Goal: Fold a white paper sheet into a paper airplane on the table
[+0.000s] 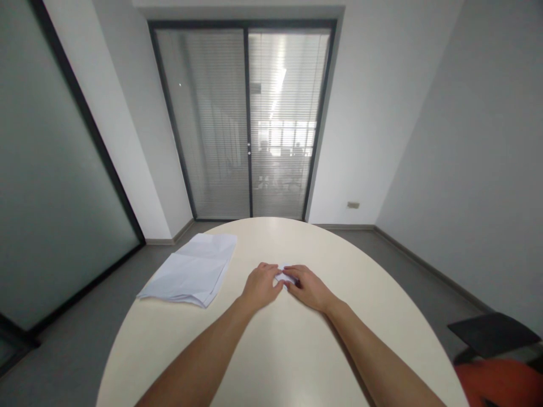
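Observation:
A small piece of folded white paper (pixel 285 277) lies on the table between my two hands, partly covered by my fingers. My left hand (pixel 262 284) has its fingers closed on the paper's left side, thumb toward me. From the right, my right hand (pixel 309 287) grips the other side with thumb and fingers. Both hands rest low at the tabletop, fingertips nearly meeting. The exact shape of the paper's folds is too small to make out.
Creased white paper sheets (pixel 190 268) lie stacked at the left edge of the round cream table (pixel 271 356). A chair with an orange seat (pixel 500 381) and black back stands at the lower right. Beyond the table is a glass door with blinds (pixel 203 124).

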The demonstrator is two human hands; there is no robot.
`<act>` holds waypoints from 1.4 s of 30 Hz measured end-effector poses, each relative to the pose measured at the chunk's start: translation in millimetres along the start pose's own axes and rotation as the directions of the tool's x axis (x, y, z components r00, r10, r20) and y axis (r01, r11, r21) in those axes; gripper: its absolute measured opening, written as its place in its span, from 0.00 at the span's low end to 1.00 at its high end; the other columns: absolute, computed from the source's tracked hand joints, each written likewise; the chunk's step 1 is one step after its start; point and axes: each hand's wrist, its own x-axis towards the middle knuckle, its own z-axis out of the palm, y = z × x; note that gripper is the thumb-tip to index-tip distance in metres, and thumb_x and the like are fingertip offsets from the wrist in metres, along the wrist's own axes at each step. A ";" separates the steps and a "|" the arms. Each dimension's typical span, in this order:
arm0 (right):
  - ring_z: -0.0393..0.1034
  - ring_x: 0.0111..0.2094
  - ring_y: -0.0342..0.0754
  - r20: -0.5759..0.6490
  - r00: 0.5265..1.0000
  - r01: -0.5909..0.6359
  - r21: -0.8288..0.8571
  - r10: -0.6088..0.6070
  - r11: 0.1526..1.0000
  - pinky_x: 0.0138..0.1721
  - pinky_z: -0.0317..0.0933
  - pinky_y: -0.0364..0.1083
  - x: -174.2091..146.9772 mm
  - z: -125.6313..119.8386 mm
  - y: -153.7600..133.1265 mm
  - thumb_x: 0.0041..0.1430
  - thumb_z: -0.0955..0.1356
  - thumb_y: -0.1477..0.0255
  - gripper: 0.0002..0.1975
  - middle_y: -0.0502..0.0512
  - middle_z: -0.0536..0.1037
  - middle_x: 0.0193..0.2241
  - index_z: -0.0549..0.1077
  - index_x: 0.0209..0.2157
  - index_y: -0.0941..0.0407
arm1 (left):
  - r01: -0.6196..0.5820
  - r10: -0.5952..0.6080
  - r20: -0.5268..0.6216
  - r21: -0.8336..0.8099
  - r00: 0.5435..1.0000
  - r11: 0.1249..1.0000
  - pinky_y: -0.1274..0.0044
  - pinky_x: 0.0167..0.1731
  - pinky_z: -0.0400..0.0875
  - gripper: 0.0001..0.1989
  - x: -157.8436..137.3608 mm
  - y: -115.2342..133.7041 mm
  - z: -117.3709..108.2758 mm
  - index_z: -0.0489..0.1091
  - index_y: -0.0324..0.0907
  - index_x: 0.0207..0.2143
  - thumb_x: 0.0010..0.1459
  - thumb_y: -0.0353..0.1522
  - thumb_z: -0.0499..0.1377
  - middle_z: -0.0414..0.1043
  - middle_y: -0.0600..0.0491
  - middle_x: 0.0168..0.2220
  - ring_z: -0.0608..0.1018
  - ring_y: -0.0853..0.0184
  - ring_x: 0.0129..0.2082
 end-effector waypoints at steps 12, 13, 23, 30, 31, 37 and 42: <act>0.67 0.57 0.55 0.014 0.999 0.038 -0.031 -0.037 0.999 0.60 0.58 0.57 -0.3 0.9 4.6 0.63 0.64 0.68 0.19 0.59 0.75 0.55 0.74 0.54 0.54 | -0.015 0.015 0.016 -0.038 1.000 0.999 0.67 0.54 0.68 0.13 1.5 -0.4 -0.2 0.77 0.44 0.47 0.60 0.33 0.60 0.75 0.50 0.52 0.73 0.59 0.51; 0.65 0.59 0.56 0.027 0.999 0.044 -0.051 -0.043 0.998 0.61 0.56 0.58 -0.7 2.1 6.1 0.64 0.64 0.68 0.20 0.60 0.73 0.57 0.73 0.55 0.55 | -0.013 0.014 0.020 -0.042 1.000 0.999 0.67 0.54 0.67 0.13 1.7 -0.5 -0.3 0.77 0.44 0.47 0.60 0.33 0.60 0.75 0.50 0.52 0.73 0.59 0.51; 0.50 0.67 0.64 0.120 0.984 -0.106 -0.191 0.130 0.976 0.64 0.48 0.63 -5.7 5.9 10.5 0.66 0.61 0.62 0.29 0.62 0.60 0.66 0.62 0.65 0.58 | 0.016 -0.015 0.016 -0.021 1.000 1.000 0.68 0.54 0.68 0.11 4.3 -1.8 0.8 0.78 0.44 0.43 0.64 0.30 0.55 0.77 0.50 0.50 0.73 0.60 0.51; 0.54 0.66 0.63 0.111 0.991 -0.058 -0.160 0.077 0.985 0.64 0.48 0.63 -7.6 3.5 11.0 0.62 0.65 0.59 0.29 0.62 0.64 0.64 0.66 0.63 0.55 | 0.028 -0.027 0.015 -0.075 1.000 0.997 0.69 0.52 0.68 0.06 3.3 -2.6 0.6 0.75 0.43 0.39 0.60 0.33 0.61 0.78 0.50 0.44 0.74 0.60 0.49; 0.54 0.66 0.63 0.114 0.990 -0.064 -0.157 0.082 0.986 0.64 0.48 0.64 -7.9 3.5 10.6 0.62 0.65 0.58 0.30 0.62 0.63 0.64 0.65 0.63 0.54 | 0.026 -0.025 0.014 -0.093 1.000 0.995 0.69 0.52 0.68 0.05 3.5 -3.1 1.0 0.75 0.43 0.39 0.59 0.32 0.61 0.78 0.50 0.43 0.74 0.61 0.49; 0.49 0.68 0.64 0.170 0.977 -0.099 -0.157 0.126 0.983 0.65 0.44 0.66 -8.1 1.1 7.9 0.62 0.64 0.55 0.33 0.60 0.58 0.67 0.61 0.65 0.52 | -0.002 0.001 -0.005 -0.177 1.000 0.984 0.70 0.52 0.67 0.08 3.4 -5.7 4.1 0.74 0.44 0.41 0.58 0.30 0.62 0.77 0.52 0.44 0.74 0.62 0.47; 0.53 0.66 0.64 0.152 0.983 -0.086 -0.121 0.104 0.989 0.64 0.46 0.67 -7.9 -1.2 7.5 0.61 0.65 0.55 0.33 0.61 0.62 0.65 0.61 0.65 0.52 | 0.039 -0.042 -0.014 -0.172 0.999 0.984 0.68 0.53 0.67 0.15 2.6 -6.4 5.9 0.71 0.42 0.48 0.57 0.30 0.63 0.76 0.49 0.47 0.74 0.60 0.49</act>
